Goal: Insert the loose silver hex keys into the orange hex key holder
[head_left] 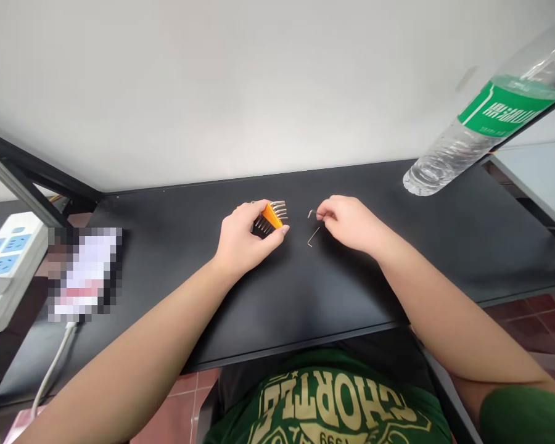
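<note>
My left hand (247,237) is closed around an orange holder (272,215) with several L-shaped metal hex keys fanned out of it. The thumb and fingers press on its edges, and part of the holder is hidden by the hand. To the right, my right hand (349,222) pinches a small hex key (311,213) between thumb and fingertips; its bent end points left toward the holder. A second hex key (312,237) shows against the black tabletop just below those fingertips, apart from both hands.
A large water bottle (462,145) with a green label stands at the back right. On the left, a blurred-out phone (87,271) has a white cable (58,364) attached. Beyond the table's left edge is a white power strip (16,268). A pale wall (259,92) borders the black table (277,308).
</note>
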Demonstrator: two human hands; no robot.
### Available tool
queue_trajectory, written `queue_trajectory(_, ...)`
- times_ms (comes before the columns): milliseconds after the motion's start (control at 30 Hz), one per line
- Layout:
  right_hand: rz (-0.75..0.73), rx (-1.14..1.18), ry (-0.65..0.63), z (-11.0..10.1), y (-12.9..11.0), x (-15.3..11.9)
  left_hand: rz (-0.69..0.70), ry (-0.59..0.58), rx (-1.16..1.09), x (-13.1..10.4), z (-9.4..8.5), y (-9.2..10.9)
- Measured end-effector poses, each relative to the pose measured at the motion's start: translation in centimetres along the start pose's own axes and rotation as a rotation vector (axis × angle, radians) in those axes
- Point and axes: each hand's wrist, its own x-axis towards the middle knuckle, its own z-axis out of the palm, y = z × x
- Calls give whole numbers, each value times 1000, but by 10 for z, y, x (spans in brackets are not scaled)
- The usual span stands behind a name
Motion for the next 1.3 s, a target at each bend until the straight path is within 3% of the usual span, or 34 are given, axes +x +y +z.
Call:
queue_trajectory(133, 61, 827, -30, 3, -3, 4, 13, -21, -14, 0, 1, 0)
queue_trajectory(233, 13, 1002, 17, 13, -15, 0, 8, -61, -19, 1, 1, 1)
queue_trajectory(433, -93, 972, 43, 26, -27, -7, -14, -112, -28, 0, 1, 6)
queue_trajectory(633, -127, 879, 151, 26, -29, -9, 16, -102, -14, -1, 1, 6)
queue_trajectory(933, -167, 753, 159, 26, -30, -10, 59, -123, 9, -1, 1, 6)
queue_trajectory(1167, -431, 405, 209, 25, -23, -9, 146, -100, 14, -1, 0, 6)
queue_trajectory(1300, -507, 168, 131, 29, -15, -8, 134, -99, -2, -1, 0, 5)
